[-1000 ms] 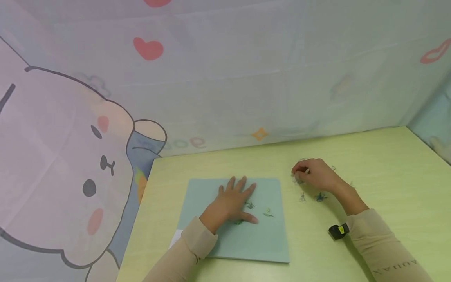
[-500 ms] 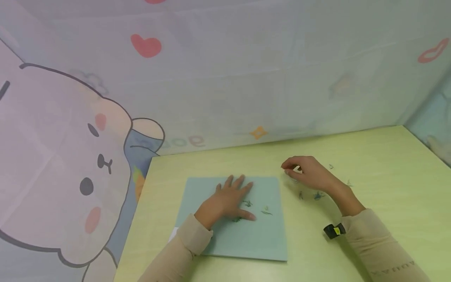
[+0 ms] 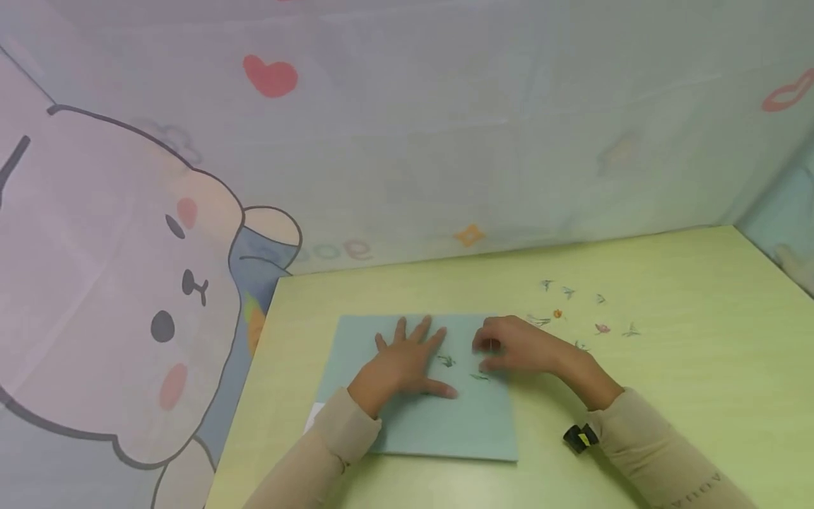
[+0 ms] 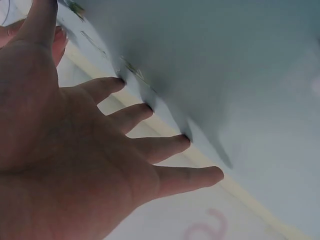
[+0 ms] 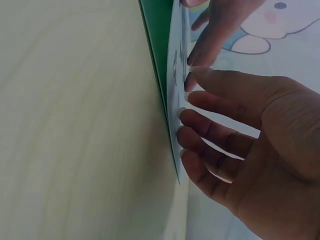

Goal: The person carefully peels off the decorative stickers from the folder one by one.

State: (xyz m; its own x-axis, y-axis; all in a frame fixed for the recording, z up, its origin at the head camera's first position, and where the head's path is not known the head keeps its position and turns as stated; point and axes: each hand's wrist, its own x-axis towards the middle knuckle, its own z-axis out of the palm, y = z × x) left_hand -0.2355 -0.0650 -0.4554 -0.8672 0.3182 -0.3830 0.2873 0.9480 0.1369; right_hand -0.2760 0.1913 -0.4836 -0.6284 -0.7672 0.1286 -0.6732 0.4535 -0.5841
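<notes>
My left hand (image 3: 397,369) lies with fingers spread on a pale blue-green square board (image 3: 445,431). In the left wrist view its fingertips touch or nearly touch that surface. Small green leaf pieces show on the board: a leafy sprig (image 3: 446,360) beside the left hand and a thin leaf (image 3: 480,377) below my right thumb. My right hand (image 3: 521,345) is over the board's right edge, fingers loosely bent. In the right wrist view, the right hand (image 5: 250,125) has its fingertips at the board, thumb and index apart; nothing shows between them.
Several small flower and leaf pieces lie on the yellow-green table (image 3: 699,396) right of the board, among them an orange flower (image 3: 557,313) and a pink flower (image 3: 602,329). A white paper corner (image 3: 314,416) sticks out at left. A printed curtain (image 3: 407,141) rises behind.
My right hand has left the small pieces on the table and moved left onto the board's right part, uncovering several pieces. My left hand stays spread on the board.
</notes>
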